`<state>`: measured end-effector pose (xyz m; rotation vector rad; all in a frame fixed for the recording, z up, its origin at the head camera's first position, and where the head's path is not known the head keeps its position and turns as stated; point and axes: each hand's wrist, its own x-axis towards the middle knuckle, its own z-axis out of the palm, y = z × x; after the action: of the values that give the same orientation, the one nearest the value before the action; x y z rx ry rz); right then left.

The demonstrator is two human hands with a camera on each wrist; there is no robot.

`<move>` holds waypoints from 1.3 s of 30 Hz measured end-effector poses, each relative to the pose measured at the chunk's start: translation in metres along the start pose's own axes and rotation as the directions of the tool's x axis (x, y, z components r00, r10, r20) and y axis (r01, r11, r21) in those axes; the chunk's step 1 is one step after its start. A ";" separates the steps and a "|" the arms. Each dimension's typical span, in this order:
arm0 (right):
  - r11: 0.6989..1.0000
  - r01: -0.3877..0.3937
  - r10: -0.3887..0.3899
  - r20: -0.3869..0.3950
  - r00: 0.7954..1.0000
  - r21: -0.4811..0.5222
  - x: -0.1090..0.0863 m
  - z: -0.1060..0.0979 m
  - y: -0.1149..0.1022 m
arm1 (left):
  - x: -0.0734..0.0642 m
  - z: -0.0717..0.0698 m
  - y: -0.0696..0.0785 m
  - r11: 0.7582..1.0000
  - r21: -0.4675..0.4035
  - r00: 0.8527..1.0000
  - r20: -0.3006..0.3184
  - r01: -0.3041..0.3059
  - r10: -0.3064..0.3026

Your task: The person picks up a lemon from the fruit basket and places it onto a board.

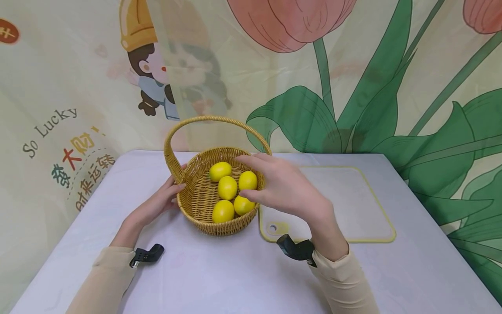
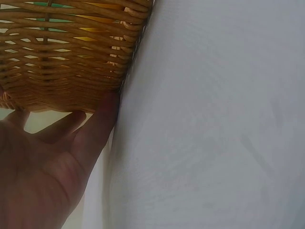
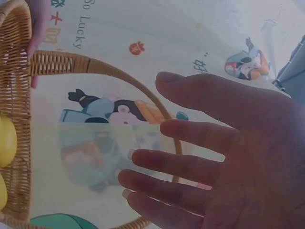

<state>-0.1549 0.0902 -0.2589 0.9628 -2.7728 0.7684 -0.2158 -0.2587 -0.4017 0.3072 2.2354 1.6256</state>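
Observation:
A round wicker basket (image 1: 196,209) with a tall arched handle (image 1: 213,118) stands on the table. Several yellow lemons (image 1: 222,211) lie inside it, mostly toward its right half. My left hand (image 1: 157,200) rests against the basket's left side by the foot of the handle; in the left wrist view its extended fingers (image 2: 97,124) touch the woven wall. Over the basket's right side hovers my right hand (image 1: 286,185), fingers spread and nothing held. It partly covers the lemons and rim in the head view. The right wrist view shows its bare palm (image 3: 257,167) beside the handle.
A white cutting board (image 1: 337,205) with a yellow-green edge lies right of the basket, partly under my right forearm in view. White cloth (image 1: 211,274) covers the table. Behind it hangs a printed backdrop (image 1: 298,69) with tulips and a cartoon figure.

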 end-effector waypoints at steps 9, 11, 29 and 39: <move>1.000 -0.025 0.026 0.096 0.995 -0.016 0.008 0.015 -0.005 | 0.000 0.000 -0.001 1.000 0.014 1.000 -0.008 0.004 -0.004; 0.999 -0.030 0.033 0.128 0.991 -0.027 0.009 0.018 -0.006 | 0.000 0.000 -0.001 1.000 0.011 1.000 -0.008 0.003 -0.003; 0.995 0.017 0.012 0.287 0.958 -0.099 0.029 0.053 -0.003 | 0.002 -0.001 -0.002 1.000 0.005 1.000 -0.008 0.002 -0.002; 0.996 0.064 -0.041 0.342 0.939 -0.055 0.038 0.073 0.004 | 0.001 -0.001 -0.001 1.000 -0.003 1.000 -0.009 0.010 -0.010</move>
<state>-0.1831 0.0362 -0.3141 1.2593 -3.0209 0.5421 -0.2172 -0.2593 -0.4031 0.2887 2.2377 1.6278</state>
